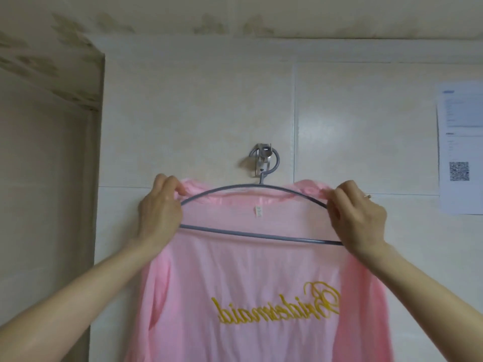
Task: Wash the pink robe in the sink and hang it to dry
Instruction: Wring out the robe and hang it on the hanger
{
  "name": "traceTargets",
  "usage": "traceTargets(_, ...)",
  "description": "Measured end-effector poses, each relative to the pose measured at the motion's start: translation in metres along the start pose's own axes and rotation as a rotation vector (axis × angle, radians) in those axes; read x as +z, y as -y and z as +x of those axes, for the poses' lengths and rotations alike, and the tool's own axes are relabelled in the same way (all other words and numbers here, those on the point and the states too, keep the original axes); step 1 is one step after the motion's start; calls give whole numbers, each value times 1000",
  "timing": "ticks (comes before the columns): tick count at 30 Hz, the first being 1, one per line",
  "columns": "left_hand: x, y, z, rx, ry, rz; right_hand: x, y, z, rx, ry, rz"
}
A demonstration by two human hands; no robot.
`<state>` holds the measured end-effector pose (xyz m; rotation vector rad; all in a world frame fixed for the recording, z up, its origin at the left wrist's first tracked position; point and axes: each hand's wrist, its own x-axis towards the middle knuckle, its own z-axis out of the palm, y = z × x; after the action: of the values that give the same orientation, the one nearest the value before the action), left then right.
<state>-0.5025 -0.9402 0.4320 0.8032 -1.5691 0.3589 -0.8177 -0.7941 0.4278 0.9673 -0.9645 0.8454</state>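
Observation:
The pink robe [251, 278] hangs on a grey hanger [251, 188], whose hook sits on a metal wall hook [262, 159] on the tiled wall. Yellow embroidered lettering shows mirrored through the fabric, and a small label sits near the collar. My left hand [160, 207] pinches the robe's left shoulder at the hanger's end. My right hand [356, 212] pinches the right shoulder fabric at the other end. The robe's lower part runs out of view.
A printed paper sheet [461, 147] with a QR code is stuck to the wall at the right. A doorway frame [96, 152] stands at the left. A stained ceiling edge [235, 24] runs above.

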Motion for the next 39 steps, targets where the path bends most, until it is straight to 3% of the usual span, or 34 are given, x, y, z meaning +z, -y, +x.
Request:
traceTargets(2, -2, -16, -14, 140, -45, 55, -7, 10, -9, -71, -31, 16)
traceTargets(5, -3, -23, -30, 206, 14, 33, -14, 21, -30, -106, 14, 113)
traceTargets(11, -8, -26, -44, -305, 84, -292, -23, 33, -64, 73, 320, 395)
traceTargets(13, -11, -28, -34, -360, 135, -276, -31, 42, -70, 238, 460, 547)
traceTargets(16, -16, -41, -27, -35, 201, 7, -39, 55, -80, 514, 626, 879)
traceTargets(21, -11, -74, -21, 405, 407, 214, -58, 64, -100, 477, 726, 1061)
traceTargets(23, -10, -70, -7, 467, 286, 186, -62, 57, -101, 427, 766, 1094)
traceTargets(24, -11, -64, 3, 413, 181, 122, -62, 51, -98, 440, 735, 1078)
traceTargets(26, -10, -35, 23, 91, 135, -44, -57, 33, -88, 531, 569, 968)
traceTargets(28, -6, -10, 25, -128, 396, -121, -46, 12, -76, 537, 396, 782)
traceTargets(30, 1, 1, 11, -129, 568, -202, -28, -2, -66, 521, 416, 720)
traceTargets(33, 7, 3, -11, -219, 419, -442, -4, -8, -52, 627, 630, 938)
traceTargets(35, 8, 6, -20, -319, 338, -514, 2, -12, -43, 752, 612, 1067)
traceTargets(39, 2, 7, -42, -342, 247, -508, 11, -24, -27, 868, 574, 1226)
